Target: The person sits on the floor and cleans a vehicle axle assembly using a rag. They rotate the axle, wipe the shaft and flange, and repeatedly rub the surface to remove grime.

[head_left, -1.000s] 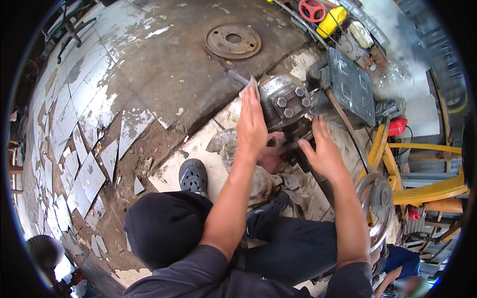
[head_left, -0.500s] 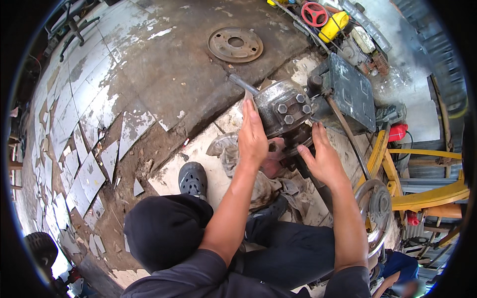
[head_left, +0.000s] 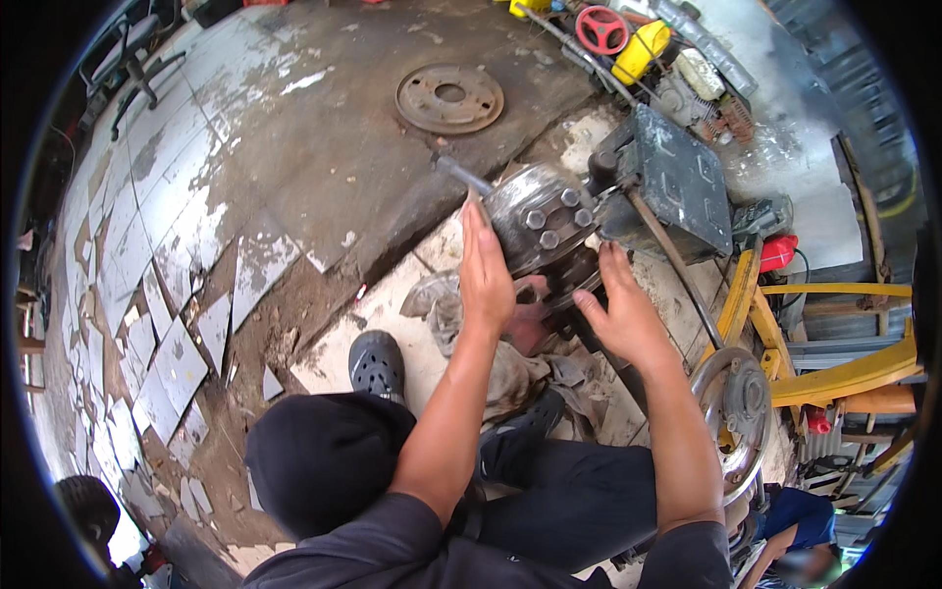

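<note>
bolted metal block point(head_left: 536, 206): slip and pinch hazards, containers nearby

noted from where i stand: the block, my landmark, sits between the worker's two bare hands. the left hand point(head_left: 486, 280) is open, fingers straight and together, laid along the block's left side. the right hand point(head_left: 620, 309) is open too, thumb apart, by the block's near right corner; whether it touches, i cannot tell. neither grips.

what could go wrong, my judgement: flat palms give little hold, so a heavy, possibly greasy block might slide or turn if its support is loose; i cannot make out what carries it. bare fingertips near the bolts and edges could be scraped or pinched. a knock against the metal rod point(head_left: 459, 174), jutting beyond the block's far left, or the long bar point(head_left: 671, 243), slanting from its right, could jar it. the rags point(head_left: 510, 375) lie on its near side and might snag a foot; the left clog point(head_left: 376, 361), near left of the block, seems poor protection against a drop.

containers: right of the block, a dark case point(head_left: 677, 182), apparently closed, contents hidden. far right beyond the block, a yellow container point(head_left: 640, 54); well to its right, a red container point(head_left: 780, 253), perhaps a can. contents of both: cannot tell.
</note>
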A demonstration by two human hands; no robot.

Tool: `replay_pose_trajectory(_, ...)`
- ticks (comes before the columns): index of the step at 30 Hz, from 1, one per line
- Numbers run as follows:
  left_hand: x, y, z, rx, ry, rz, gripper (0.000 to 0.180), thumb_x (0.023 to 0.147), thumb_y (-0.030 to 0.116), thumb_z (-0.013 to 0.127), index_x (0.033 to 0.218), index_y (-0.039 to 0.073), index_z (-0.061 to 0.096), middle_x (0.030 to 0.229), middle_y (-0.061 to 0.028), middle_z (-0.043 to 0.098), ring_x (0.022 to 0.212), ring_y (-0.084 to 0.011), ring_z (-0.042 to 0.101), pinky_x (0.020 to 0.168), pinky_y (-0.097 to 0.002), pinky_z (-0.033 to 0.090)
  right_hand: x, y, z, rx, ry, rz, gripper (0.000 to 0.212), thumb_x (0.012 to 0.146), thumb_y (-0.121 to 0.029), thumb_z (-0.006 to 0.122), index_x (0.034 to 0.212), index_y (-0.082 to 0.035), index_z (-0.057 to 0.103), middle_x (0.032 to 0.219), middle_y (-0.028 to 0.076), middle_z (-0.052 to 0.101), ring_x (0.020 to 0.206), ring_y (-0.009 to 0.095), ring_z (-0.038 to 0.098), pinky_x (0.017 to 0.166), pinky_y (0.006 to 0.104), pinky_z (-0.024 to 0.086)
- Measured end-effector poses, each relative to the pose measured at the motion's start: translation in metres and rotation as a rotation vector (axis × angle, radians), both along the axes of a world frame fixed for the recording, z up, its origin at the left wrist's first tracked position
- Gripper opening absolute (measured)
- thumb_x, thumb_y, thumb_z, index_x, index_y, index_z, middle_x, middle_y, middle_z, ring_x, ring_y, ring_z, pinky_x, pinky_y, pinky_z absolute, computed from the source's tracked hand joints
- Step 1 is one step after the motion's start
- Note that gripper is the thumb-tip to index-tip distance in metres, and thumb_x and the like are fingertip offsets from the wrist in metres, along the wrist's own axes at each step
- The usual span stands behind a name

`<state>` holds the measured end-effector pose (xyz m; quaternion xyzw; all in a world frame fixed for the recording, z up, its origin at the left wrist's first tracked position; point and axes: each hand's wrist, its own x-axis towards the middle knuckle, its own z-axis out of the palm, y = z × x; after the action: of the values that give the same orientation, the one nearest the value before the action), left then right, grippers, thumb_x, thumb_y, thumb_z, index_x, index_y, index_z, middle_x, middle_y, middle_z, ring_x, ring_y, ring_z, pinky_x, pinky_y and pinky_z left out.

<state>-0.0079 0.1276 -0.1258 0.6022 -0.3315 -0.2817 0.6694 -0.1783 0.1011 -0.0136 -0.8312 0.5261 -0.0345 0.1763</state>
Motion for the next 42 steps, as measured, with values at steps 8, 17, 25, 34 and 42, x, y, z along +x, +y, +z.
replay_pose_trajectory(8,0.026,-0.018,0.021,0.015,0.141,-0.197,0.064,0.109,0.039,0.018,0.152,-0.008,0.024,0.161,-0.0217,0.024,0.151,-0.0283,0.018,0.122,-0.0346,0.014,-0.004,-0.005,-0.007,0.009,0.001,-0.034,0.073,0.095,-0.035,0.061,0.146,0.009,0.033,0.152,0.035,0.03,0.142,0.045,0.033,0.117,0.0436,0.032)
replay_pose_trajectory(17,0.035,-0.025,0.012,-0.007,0.263,-0.25,0.074,0.108,0.052,0.019,0.153,-0.006,0.024,0.16,-0.0179,0.028,0.148,-0.0252,0.025,0.121,-0.0345,0.016,-0.003,-0.005,-0.013,-0.021,-0.046,-0.045,0.074,0.094,-0.036,0.061,0.147,0.007,0.034,0.154,0.032,0.029,0.143,0.043,0.032,0.116,0.0464,0.033)
replay_pose_trajectory(25,0.008,-0.009,0.004,0.065,-0.035,-0.167,0.068,0.109,0.044,0.016,0.155,-0.006,0.017,0.163,-0.0201,0.017,0.152,-0.0282,0.017,0.123,-0.0361,0.012,-0.004,-0.005,-0.024,-0.031,-0.076,-0.058,0.074,0.093,-0.034,0.064,0.147,0.006,0.034,0.155,0.03,0.029,0.144,0.042,0.032,0.113,0.0491,0.036)
replay_pose_trajectory(34,0.009,-0.016,0.006,0.023,-0.173,-0.159,0.068,0.108,0.046,0.016,0.155,-0.003,0.022,0.161,-0.0203,0.024,0.15,-0.0292,0.021,0.121,-0.0352,0.015,-0.006,-0.006,-0.016,-0.005,-0.039,-0.043,0.075,0.094,-0.034,0.062,0.148,0.008,0.031,0.156,0.032,0.025,0.144,0.044,0.03,0.117,0.0442,0.033)
replay_pose_trajectory(42,0.001,-0.005,0.005,0.042,-0.204,-0.076,0.064,0.109,0.041,0.021,0.154,-0.004,0.023,0.161,-0.022,0.023,0.151,-0.032,0.018,0.123,-0.0357,0.011,-0.002,-0.004,-0.011,0.009,-0.037,-0.033,0.075,0.093,-0.035,0.062,0.147,0.009,0.033,0.155,0.033,0.026,0.145,0.043,0.029,0.118,0.0426,0.03)
